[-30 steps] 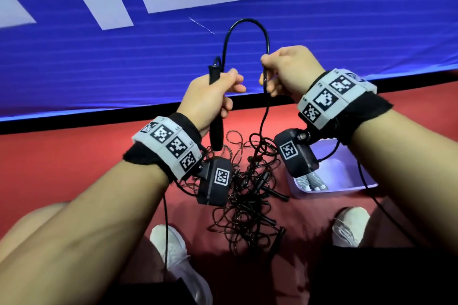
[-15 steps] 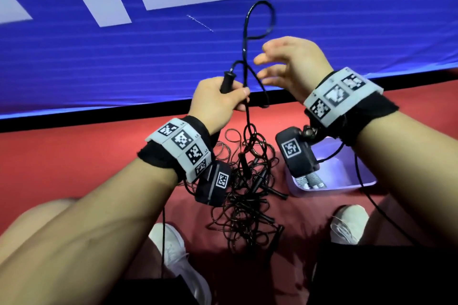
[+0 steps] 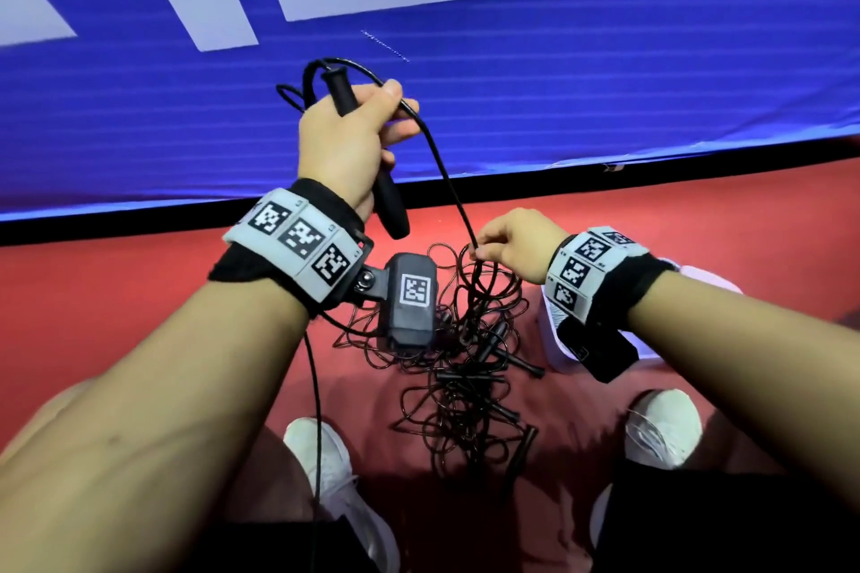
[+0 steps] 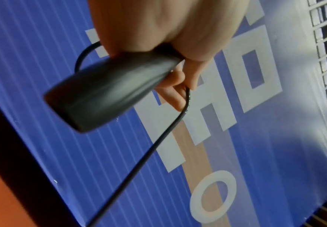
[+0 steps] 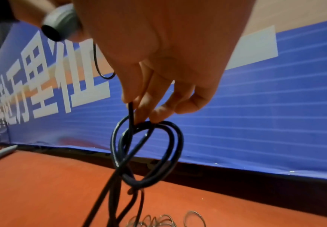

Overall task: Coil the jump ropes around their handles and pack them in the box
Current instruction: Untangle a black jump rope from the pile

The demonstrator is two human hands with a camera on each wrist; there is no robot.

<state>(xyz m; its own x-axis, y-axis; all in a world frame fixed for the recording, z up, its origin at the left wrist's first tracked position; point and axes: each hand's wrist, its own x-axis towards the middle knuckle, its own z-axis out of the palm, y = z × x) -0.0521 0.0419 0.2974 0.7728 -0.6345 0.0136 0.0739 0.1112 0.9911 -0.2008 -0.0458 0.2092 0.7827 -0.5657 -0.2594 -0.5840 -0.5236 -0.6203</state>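
The left hand (image 3: 346, 144) is closed around a black handle (image 3: 390, 205) of a jump rope and holds it raised above the pile of ropes (image 3: 458, 368). The handle is smooth and round, matte black. It stands tilted, with its narrow top end showing above the thumb and its thicker lower end coming out under the palm. In the left wrist view the same handle (image 4: 108, 90) looks dark grey and a little wider toward its free end. A thin black cord (image 3: 446, 172) makes a small loop behind the top of the handle, then passes over the fingers (image 3: 395, 133) and runs down toward the pile.

The right hand (image 3: 514, 247) is lower, just above the pile, and its fingertips (image 5: 158, 115) pinch this cord. In the right wrist view the cord (image 5: 147, 152) is glossy and forms two or three round loops under the fingertips, with strands hanging down from them to the red floor (image 3: 116, 293).

The pile lies on the floor between the person's two white shoes (image 3: 325, 465). It is a tangle of many thin black cords with several short black handles among them. The box (image 3: 554, 340), pale lilac, stands just beside the pile, mostly hidden behind the right wrist. Behind the pile stands a blue banner (image 3: 605, 74) with white characters.
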